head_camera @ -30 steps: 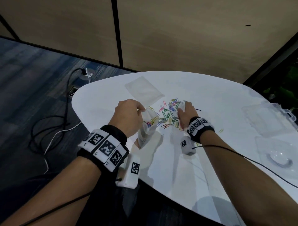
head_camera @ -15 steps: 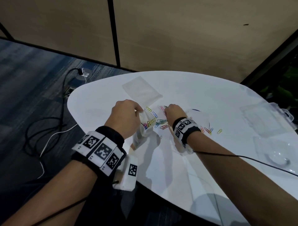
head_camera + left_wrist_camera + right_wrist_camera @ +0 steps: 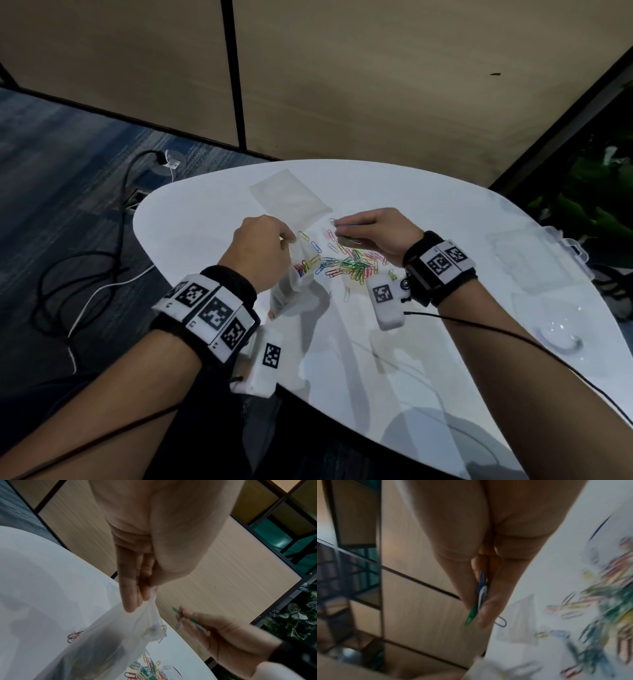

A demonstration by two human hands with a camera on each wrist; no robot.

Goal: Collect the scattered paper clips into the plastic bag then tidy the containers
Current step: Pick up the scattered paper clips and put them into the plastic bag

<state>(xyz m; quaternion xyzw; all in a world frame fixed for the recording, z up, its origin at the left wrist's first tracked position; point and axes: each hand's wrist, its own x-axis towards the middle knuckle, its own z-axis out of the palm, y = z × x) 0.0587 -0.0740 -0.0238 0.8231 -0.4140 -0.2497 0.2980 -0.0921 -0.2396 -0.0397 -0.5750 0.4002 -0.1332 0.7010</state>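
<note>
1. Nearest us, our left hand (image 3: pixel 260 250) pinches the rim of the thin translucent plastic bag (image 3: pixel 291 284) between thumb and fingers (image 3: pixel 132 599); the bag sags onto the white oval table (image 3: pixel 445 359) with some coloured clips already inside. Risk, as we judge it: only one side of the mouth is held, so the film could fold shut and clips would bounce off the outside.

2. Beside it, the heap of coloured wire paper clips (image 3: pixel 352 267) lies loose on the table, touching the bag's mouth. Dragging the bag or our right wrist across it could scatter the heap again.

3. Just past the heap, our right hand (image 3: pixel 373 233) hovers with fingers (image 3: pixel 488 608) clamped together on a small bunch of clips, green, blue and white (image 3: pixel 479 595). One clip dangles below the fingertips, hooked on the others. We judge it may drop short of the bag if the hand moves quickly.

4. A few stray clips (image 3: pixel 346 294) sit apart, near the right wrist camera, and are easy to miss.

5. Farther off, a flat clear plastic sheet or second bag (image 3: pixel 291 195) lies beyond the hands; we cannot tell which.

6. Far right, the clear plastic hinged box (image 3: pixel 537 260) and a clear round lid or dish (image 3: pixel 561 335) wait near the table edge. A careless reach could push them off.
</note>
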